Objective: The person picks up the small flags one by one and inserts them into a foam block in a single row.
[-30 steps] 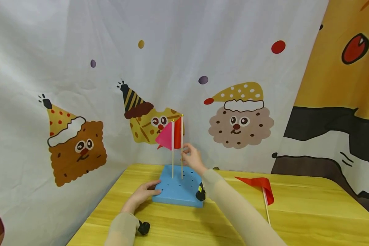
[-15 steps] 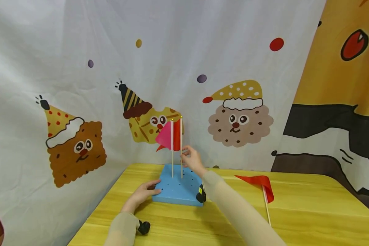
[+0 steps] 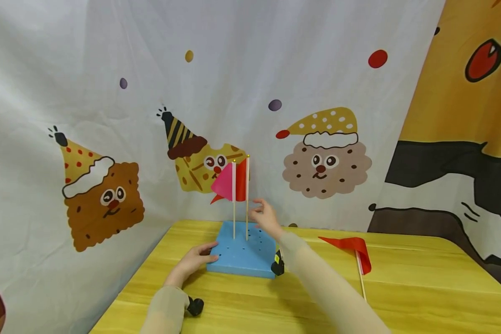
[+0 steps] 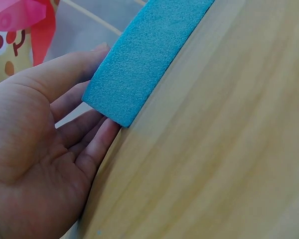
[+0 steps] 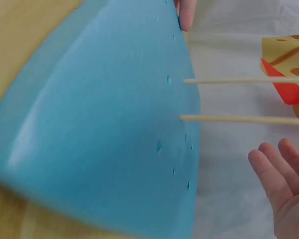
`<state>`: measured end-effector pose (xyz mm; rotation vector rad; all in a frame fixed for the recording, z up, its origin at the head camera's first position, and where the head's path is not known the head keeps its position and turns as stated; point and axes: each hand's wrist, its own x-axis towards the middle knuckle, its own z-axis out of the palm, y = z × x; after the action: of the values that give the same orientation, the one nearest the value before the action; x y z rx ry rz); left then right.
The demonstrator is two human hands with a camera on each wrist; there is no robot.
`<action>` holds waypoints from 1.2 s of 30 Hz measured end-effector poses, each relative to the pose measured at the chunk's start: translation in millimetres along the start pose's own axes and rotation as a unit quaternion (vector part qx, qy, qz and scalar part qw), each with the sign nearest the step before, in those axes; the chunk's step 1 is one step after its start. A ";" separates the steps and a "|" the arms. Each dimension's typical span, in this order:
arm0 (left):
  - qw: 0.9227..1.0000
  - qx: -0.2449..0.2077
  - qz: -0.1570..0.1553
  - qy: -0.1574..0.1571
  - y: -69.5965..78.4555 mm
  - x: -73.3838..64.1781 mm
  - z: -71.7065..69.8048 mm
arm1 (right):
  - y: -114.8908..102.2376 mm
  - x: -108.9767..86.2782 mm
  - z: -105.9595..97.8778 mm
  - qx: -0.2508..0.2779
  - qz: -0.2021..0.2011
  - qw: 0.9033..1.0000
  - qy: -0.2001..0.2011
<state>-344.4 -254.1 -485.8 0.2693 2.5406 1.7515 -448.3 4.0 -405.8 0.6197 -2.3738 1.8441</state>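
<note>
A blue foam block (image 3: 242, 260) with small holes lies on the table. Two sticks rise upright from it, one bearing a pink flag (image 3: 223, 182), the other a red flag (image 3: 241, 181) partly behind the pink one. At the block's left side rests my left hand (image 3: 192, 262), thumb at its top edge and fairly straight fingers against its side, as the left wrist view (image 4: 45, 149) shows. Just right of the red flag's stick (image 3: 247, 220), my right hand (image 3: 269, 220) is apart from it, fingers spread and holding nothing.
Another red flag (image 3: 350, 248) on a stick lies on the wooden table (image 3: 417, 278) to the right. A white cloth (image 3: 242, 93) printed with cartoon biscuits hangs behind the table. Dark wrist devices (image 3: 195, 306) sit at both sleeves.
My right hand has let go of the red flag's stick and moved slightly right, its fingers opening. The flag stays upright in the block. My left hand keeps its place.
</note>
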 end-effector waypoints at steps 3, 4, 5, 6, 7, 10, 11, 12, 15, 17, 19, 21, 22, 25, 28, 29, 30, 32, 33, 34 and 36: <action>1.000 0.004 0.005 -0.005 -0.2 0.4 -0.1 | 0.9 -11.0 -16.9 0.002 0.005 1.000 0.003; 1.000 0.003 0.004 -0.007 -0.4 0.6 -0.3 | 1.6 -15.1 -24.2 0.004 0.004 1.000 0.004; 1.000 0.001 0.004 -0.008 -0.5 0.8 -0.7 | 1.8 -19.6 -32.7 0.004 0.002 1.000 0.001; 1.000 -0.003 0.001 -0.009 -0.2 0.9 -1.1 | 2.1 -24.6 -41.9 0.003 0.003 1.000 0.000; 1.000 -0.005 0.001 -0.010 0.3 1.4 -1.2 | 1.7 -30.6 -52.6 0.007 0.007 1.000 -0.003; 1.000 -0.010 0.000 -0.013 2.0 2.4 -1.4 | 2.6 -50.1 -87.9 0.017 0.015 1.000 -0.005; 1.000 -0.009 0.001 -0.014 2.4 2.6 -1.4 | 2.3 -57.8 -100.6 0.016 0.021 1.000 -0.006; 1.000 -0.007 0.002 -0.014 3.1 2.6 -1.4 | 2.4 -65.6 -113.0 0.016 0.028 0.999 -0.002; 1.000 -0.003 0.002 -0.011 2.9 2.6 -1.5 | 4.4 -89.3 -150.3 0.005 0.045 0.999 -0.009; 1.000 -0.002 0.001 -0.009 1.7 2.7 -1.8 | 6.7 -104.1 -173.2 -0.001 0.061 0.998 -0.005; 1.000 -0.002 -0.001 -0.006 0.3 2.5 -2.1 | 9.6 -118.1 -194.2 -0.013 0.071 0.997 0.002; 1.000 -0.005 -0.003 -0.002 -0.3 1.6 -2.3 | 12.4 -130.0 -213.4 -0.027 0.082 0.996 0.011; 1.000 -0.003 -0.003 -0.001 0.5 1.2 -2.4 | 14.6 -135.4 -222.3 -0.033 0.089 0.995 0.017; 1.000 0.001 -0.005 0.005 3.1 -0.8 -2.5 | 22.5 -148.9 -246.1 -0.043 0.106 0.993 0.017; 1.000 0.009 -0.004 0.005 5.6 -2.2 -2.0 | 31.2 -160.0 -264.1 -0.042 0.129 0.991 0.011; 1.000 0.010 -0.004 0.004 6.0 -2.4 -1.7 | 34.0 -163.7 -269.2 -0.042 0.136 0.990 0.006; 1.000 0.012 -0.005 0.004 6.4 -2.6 -1.3 | 37.0 -167.3 -274.0 -0.044 0.142 0.989 0.001; 1.000 0.017 -0.006 0.002 6.2 -2.8 -0.9 | 41.8 -174.4 -282.4 -0.046 0.155 0.987 -0.018; 1.000 0.018 -0.009 0.002 5.7 -2.7 -0.9 | 44.0 -177.5 -286.2 -0.049 0.161 0.985 -0.031; 1.000 0.018 -0.011 0.002 5.3 -2.8 -0.8 | 45.5 -180.8 -289.3 -0.053 0.168 0.983 -0.041; 1.000 0.021 -0.011 0.000 4.6 -2.5 -0.9 | 48.1 -186.9 -294.1 -0.063 0.176 0.980 -0.065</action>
<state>-341.5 -253.7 -481.3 0.2420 2.5729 1.6906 -349.0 340.9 -424.3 0.3314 -2.8154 1.7992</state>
